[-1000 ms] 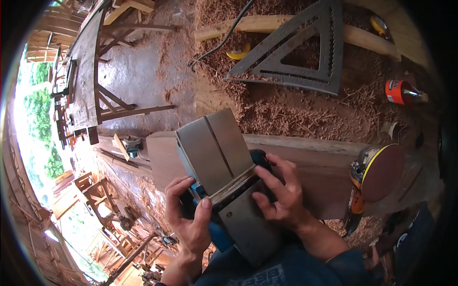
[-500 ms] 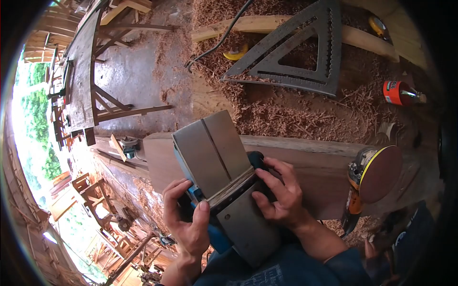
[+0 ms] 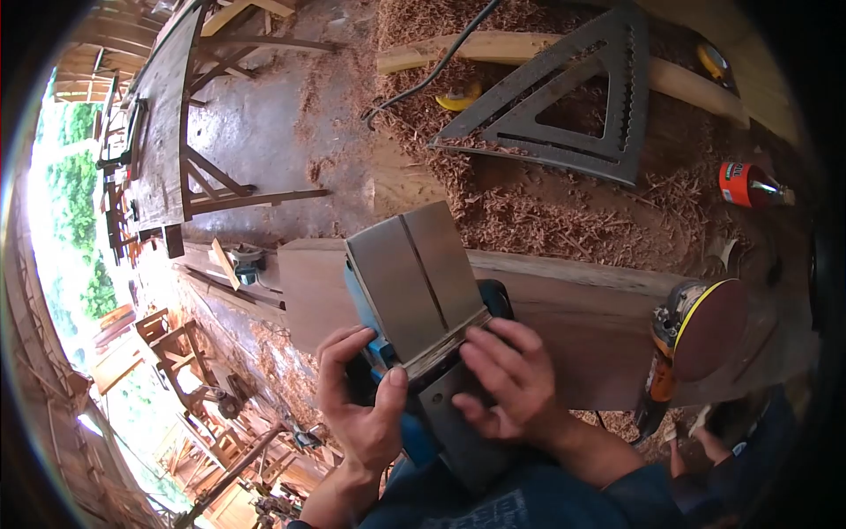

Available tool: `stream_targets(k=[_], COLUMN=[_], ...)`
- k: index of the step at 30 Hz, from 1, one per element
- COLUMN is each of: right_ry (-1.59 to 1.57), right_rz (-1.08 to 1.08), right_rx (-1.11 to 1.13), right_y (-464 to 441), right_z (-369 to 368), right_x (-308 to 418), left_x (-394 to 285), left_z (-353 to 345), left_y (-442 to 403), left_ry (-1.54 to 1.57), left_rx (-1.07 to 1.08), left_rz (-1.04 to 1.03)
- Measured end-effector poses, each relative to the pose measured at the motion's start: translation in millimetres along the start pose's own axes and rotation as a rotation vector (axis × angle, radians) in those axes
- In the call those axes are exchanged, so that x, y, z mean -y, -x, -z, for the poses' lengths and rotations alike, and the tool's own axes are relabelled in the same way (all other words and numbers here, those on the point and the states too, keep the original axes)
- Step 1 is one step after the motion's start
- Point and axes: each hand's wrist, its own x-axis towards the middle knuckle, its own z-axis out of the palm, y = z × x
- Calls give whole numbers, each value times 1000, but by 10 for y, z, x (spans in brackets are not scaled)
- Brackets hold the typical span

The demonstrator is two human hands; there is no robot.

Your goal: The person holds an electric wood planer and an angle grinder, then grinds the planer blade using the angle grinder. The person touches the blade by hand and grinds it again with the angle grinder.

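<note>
An electric hand planer (image 3: 412, 278) is turned with its flat metal sole toward me, its rear end close to my shirt. My left hand (image 3: 361, 397) grips its blue left side, the thumb by the cutter slot and the fingers bent around the edge. Over the right part of the sole lies my right hand (image 3: 515, 379), its fingertips at the cutter slot and its thumb apart, lower on the rear sole. Whether the right fingertips press on the blade is hard to make out. Beneath the planer runs a long wooden board (image 3: 573, 317).
A disc sander (image 3: 705, 331) stands on the board at right. Beyond it are a red-labelled bottle (image 3: 749, 184), a large metal triangle square (image 3: 564, 110), a curved wood strip (image 3: 493, 48) and wood shavings (image 3: 546, 220). A dark cable (image 3: 436, 66) crosses the shavings. Another person's feet (image 3: 696, 445) show at lower right.
My right hand has shifted left across the sole, from the planer's right edge onto the cutter slot. The left hand keeps its grip. The whole view has moved slightly.
</note>
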Motion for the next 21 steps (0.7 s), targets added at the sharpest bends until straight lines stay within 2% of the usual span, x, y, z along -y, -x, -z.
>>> stream_targets(k=[4, 8, 11, 21], right_ry=[-71, -51, -95, -61], right_rz=[42, 38, 115, 24], right_rx=[63, 12, 64, 52], right_y=[-46, 22, -52, 42], right_z=[-15, -50, -47, -22], right_x=[164, 157, 238, 129], left_x=[3, -9, 15, 12], left_z=[-2, 2, -4, -8], left_y=[-2, 2, 8, 9], left_ry=[-4, -7, 29, 23], left_rx=[0, 2, -6, 1], left_rz=[-7, -1, 9, 10])
